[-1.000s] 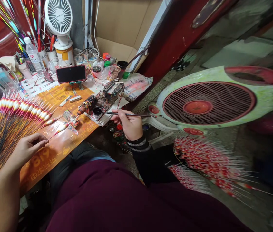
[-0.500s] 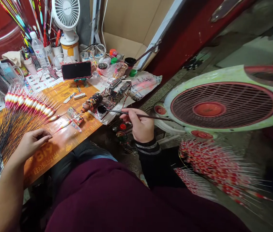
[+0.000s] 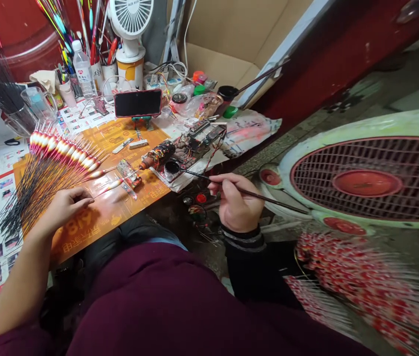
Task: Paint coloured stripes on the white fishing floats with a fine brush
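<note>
My left hand [image 3: 69, 203] is over the orange table sheet, thumb and fingers pinched on the thin stem of a fishing float [image 3: 114, 185]. The float has a white, yellow and red body, and its far end reaches a small paint-stained block [image 3: 130, 173] before a motor [image 3: 160, 154]. In my right hand [image 3: 241, 203] is a slim dark paintbrush [image 3: 279, 201], gripped between thumb and fingers. Its tip is in a small black paint cup [image 3: 172, 167] at the table's right edge; the bristles are hidden. Many similar floats [image 3: 64, 150] lie fanned out beyond my left hand.
A phone [image 3: 138, 103] stands on a small holder at the back. Behind it are a water bottle [image 3: 83, 69], a white fan [image 3: 132, 17] and paint jars [image 3: 227, 94]. At right stands a large green-rimmed fan [image 3: 367, 183], with bundles of red floats [image 3: 365, 272] below.
The view has swung, so everything sits further right in the picture. My hands keep their holds on the float and paintbrush, and the brush tip remains at the cup.
</note>
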